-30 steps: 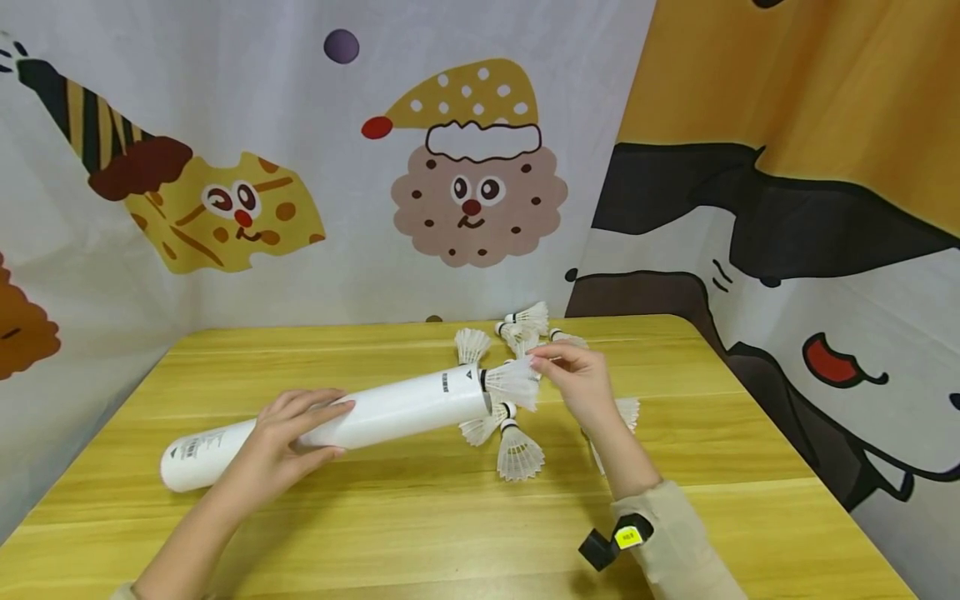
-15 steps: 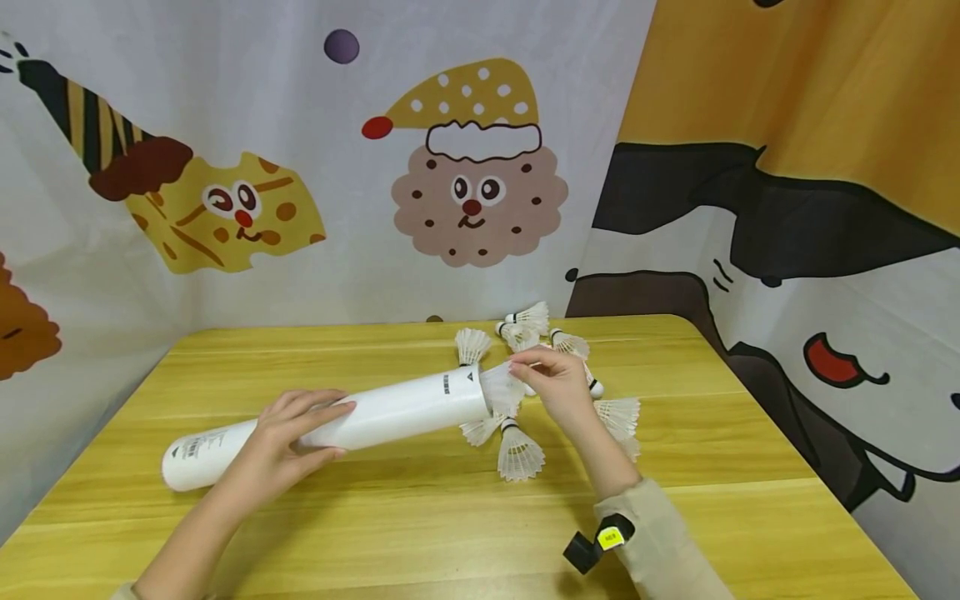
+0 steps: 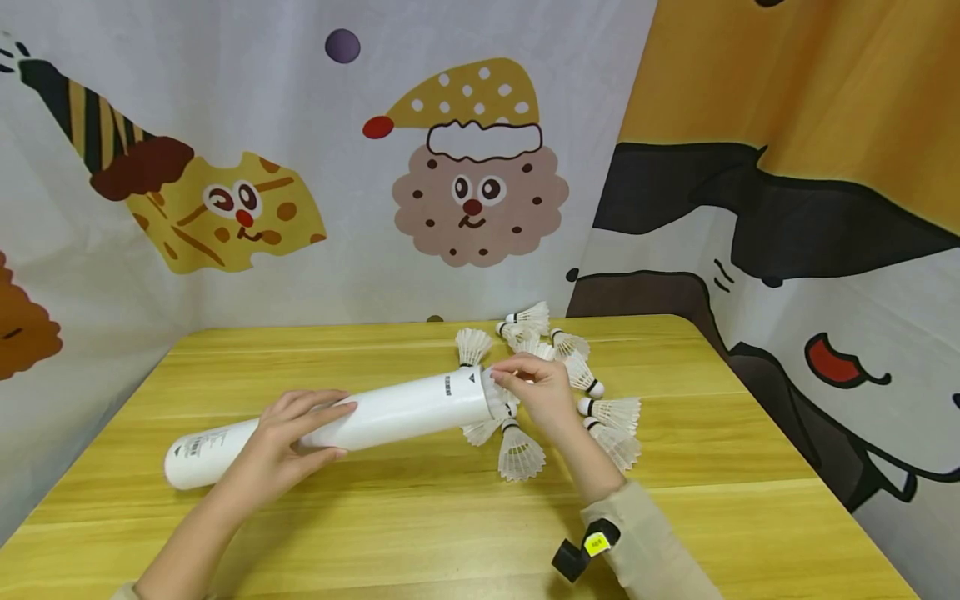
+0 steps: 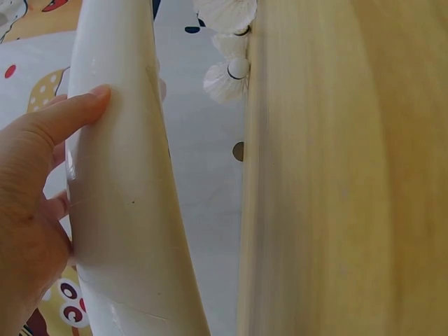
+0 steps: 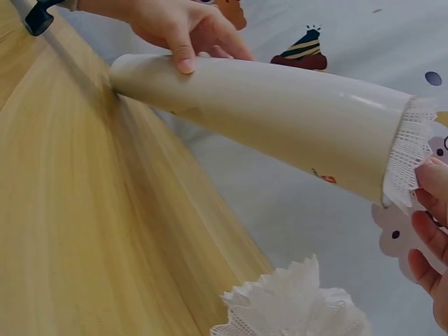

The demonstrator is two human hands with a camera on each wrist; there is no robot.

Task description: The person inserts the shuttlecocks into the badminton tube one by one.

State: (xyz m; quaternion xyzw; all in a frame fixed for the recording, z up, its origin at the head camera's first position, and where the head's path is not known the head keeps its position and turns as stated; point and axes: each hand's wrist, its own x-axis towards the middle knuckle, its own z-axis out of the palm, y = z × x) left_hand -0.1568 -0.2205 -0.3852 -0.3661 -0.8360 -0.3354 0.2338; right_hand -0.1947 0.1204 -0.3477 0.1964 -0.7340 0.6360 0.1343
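Note:
A long white shuttlecock tube (image 3: 408, 412) lies slanted over the table, its mouth to the right and raised. My left hand (image 3: 288, 437) grips it around the middle, thumb on the near side. At the mouth, my right hand (image 3: 543, 393) pinches the skirt edge of a white shuttlecock (image 5: 409, 154) between thumb and fingertips. Most of that shuttlecock is inside the tube, so its head is hidden; only the outer band of its skirt shows past the rim.
Several loose shuttlecocks lie on the wooden table (image 3: 375, 525) around the tube's mouth. One shuttlecock (image 3: 521, 454) is just below it, another (image 3: 472, 346) behind it, and a pair (image 3: 611, 412) sits right of my right wrist. A printed cloth (image 3: 262, 292) hangs behind the table.
My right hand has moved left, sliding the shuttlecock from just at the mouth to mostly inside the tube. The left hand and the tube have barely moved.

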